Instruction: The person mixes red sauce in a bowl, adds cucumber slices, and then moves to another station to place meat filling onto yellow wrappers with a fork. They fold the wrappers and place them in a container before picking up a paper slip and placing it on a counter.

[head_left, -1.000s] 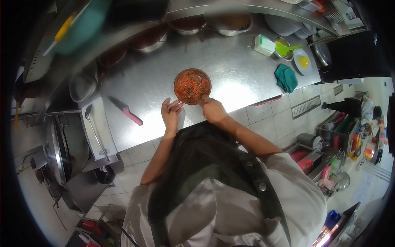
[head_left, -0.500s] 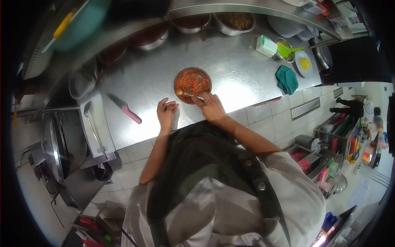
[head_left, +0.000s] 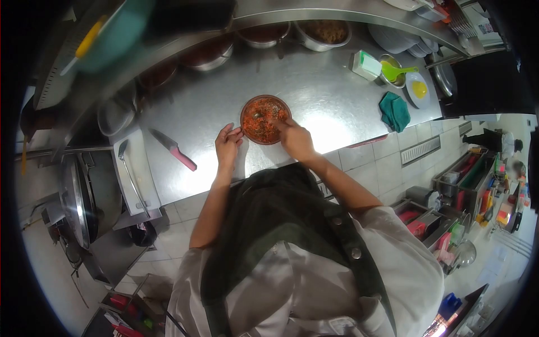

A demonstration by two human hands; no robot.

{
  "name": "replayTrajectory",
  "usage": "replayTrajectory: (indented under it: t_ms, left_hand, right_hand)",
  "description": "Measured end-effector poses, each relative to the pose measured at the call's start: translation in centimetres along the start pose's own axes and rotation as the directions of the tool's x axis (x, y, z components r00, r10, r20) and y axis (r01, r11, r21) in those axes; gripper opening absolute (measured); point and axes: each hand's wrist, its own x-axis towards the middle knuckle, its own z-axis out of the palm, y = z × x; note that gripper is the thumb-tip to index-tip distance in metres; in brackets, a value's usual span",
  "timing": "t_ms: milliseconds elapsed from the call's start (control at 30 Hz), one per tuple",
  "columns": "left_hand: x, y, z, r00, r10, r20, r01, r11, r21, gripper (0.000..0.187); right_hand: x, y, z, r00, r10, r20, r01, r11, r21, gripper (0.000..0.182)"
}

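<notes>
A round brown bowl (head_left: pixel 243 130) with a red, chunky mixture (head_left: pixel 263 124) stands near the front edge of the steel counter. My right hand (head_left: pixel 296 140) is at the bowl's right side, its fingers pinched together on a spoon (head_left: pixel 258 115). The spoon's head dips into the mixture, and much of its handle is hard to make out. Left of the bowl, my left hand (head_left: pixel 227 147) has loosely bent fingers, apart from each other, with fingertips at the rim. A knife (head_left: pixel 175 150) with a pink handle lies farther left on the counter.
A white cutting board (head_left: pixel 147 188) carries a long metal utensil (head_left: pixel 132 177) at left. Metal bowls of food (head_left: pixel 323 35) line the back under a shelf (head_left: pixel 314 16). At right are a green cloth (head_left: pixel 394 111), a white box (head_left: pixel 366 65) and a plate (head_left: pixel 415 96) with something yellow.
My right hand has moved a little up and right, and the spoon's head now lies farther into the mixture. My left fingertips have come closer to the bowl's rim.
</notes>
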Motion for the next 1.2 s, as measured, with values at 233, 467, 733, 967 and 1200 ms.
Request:
replayTrajectory:
  t_ms: [233,467,733,967,1200]
  left_hand:
    - [0.5,0.7,0.1,0.999,-0.04,0.009,0.04,0.999,-0.022,0.04]
    - [0.9,0.5,0.4,0.996,-0.055,0.069,0.046,0.991,0.122,0.034]
    - [1.5,-0.6,0.1,0.986,0.027,0.163,-0.055,0.984,0.168,0.032]
    - [0.9,0.2,0.5,0.984,-0.067,0.165,0.038,0.984,0.172,0.035]
    - [0.8,-0.2,0.7,0.985,-0.091,0.148,0.073,0.99,0.122,0.035]
  right_hand:
    - [-1.2,-0.3,2.3,0.993,-0.048,0.107,0.06,0.992,-0.11,0.043]
    - [2.6,3.3,2.0,0.949,-0.314,-0.033,0.287,0.901,-0.326,0.041]
    - [4.3,5.6,-0.4,0.932,-0.359,-0.059,0.313,0.874,-0.372,0.042]
    - [3.7,5.4,-0.9,0.947,-0.315,-0.069,0.27,0.891,-0.366,0.036]
    - [3.2,4.8,-1.8,0.95,-0.304,-0.069,0.254,0.884,-0.393,0.031]
